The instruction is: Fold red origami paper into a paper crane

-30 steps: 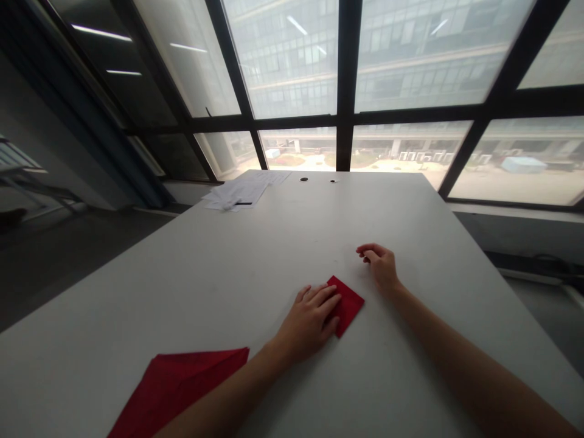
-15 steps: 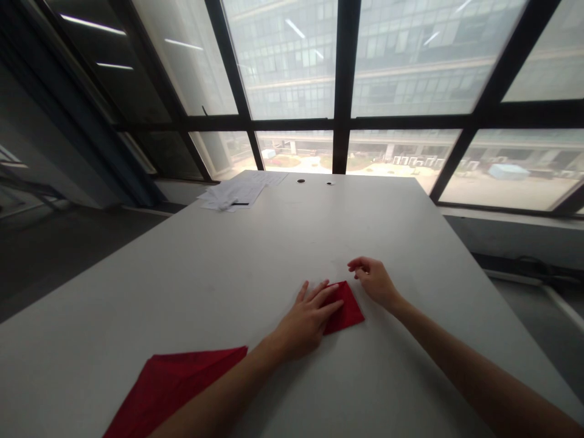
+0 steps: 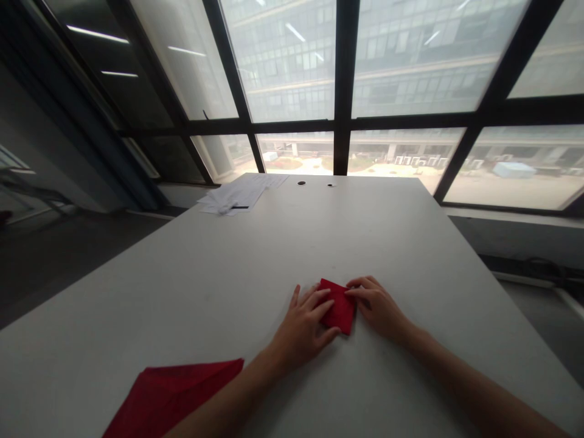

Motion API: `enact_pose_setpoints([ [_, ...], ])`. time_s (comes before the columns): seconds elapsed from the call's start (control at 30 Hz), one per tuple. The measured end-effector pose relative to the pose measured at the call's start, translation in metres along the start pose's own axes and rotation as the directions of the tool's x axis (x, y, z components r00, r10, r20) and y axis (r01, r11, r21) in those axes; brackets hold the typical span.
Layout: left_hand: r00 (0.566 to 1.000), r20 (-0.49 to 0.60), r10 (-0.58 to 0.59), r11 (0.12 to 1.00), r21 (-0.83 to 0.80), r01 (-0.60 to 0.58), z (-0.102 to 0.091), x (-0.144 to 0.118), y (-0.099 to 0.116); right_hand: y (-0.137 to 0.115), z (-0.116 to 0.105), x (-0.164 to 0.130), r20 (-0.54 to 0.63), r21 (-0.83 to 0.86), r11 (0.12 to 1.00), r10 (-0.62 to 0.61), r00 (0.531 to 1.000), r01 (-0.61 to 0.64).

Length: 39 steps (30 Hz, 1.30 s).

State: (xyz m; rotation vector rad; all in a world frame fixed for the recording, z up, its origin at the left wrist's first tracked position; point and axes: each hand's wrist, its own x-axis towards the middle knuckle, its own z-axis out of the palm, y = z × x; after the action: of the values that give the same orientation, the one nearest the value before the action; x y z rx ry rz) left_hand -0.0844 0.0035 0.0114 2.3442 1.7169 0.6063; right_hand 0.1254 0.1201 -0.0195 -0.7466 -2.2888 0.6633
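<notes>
A small folded red paper (image 3: 339, 307) lies flat on the white table (image 3: 255, 267) in front of me. My left hand (image 3: 303, 325) rests palm down on its left part, fingers spread and pressing it. My right hand (image 3: 376, 304) touches the paper's right edge with its fingertips, fingers curled. Neither hand lifts the paper.
A larger folded red sheet (image 3: 171, 395) lies at the near left, partly under my left forearm. A stack of white papers with a dark pen (image 3: 237, 194) sits at the far left corner. Two cable holes (image 3: 314, 182) mark the far edge, below large windows.
My right hand came in from the right and now touches the small red paper. The paper has turned and shifted slightly left under my left hand.
</notes>
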Motion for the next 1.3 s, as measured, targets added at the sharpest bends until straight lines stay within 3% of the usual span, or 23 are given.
enact_pose_setpoints([
  [0.27, 0.998, -0.035, 0.059, 0.998, -0.036, -0.06, 0.001, 0.0, -0.003, -0.007, -0.001, -0.002, 0.005, -0.023, 1.0, 0.003, 1.0, -0.003],
  [1.03, 0.993, -0.121, 0.001, 0.997, -0.082, -0.011, 0.001, 0.0, -0.004, -0.017, -0.005, -0.003, 0.029, -0.039, 0.999, 0.017, 0.999, -0.016],
  [1.3, 0.987, -0.123, -0.099, 0.986, -0.146, 0.081, -0.002, 0.001, -0.003, -0.018, -0.006, -0.004, 0.042, -0.03, 0.999, -0.028, 0.999, 0.029],
])
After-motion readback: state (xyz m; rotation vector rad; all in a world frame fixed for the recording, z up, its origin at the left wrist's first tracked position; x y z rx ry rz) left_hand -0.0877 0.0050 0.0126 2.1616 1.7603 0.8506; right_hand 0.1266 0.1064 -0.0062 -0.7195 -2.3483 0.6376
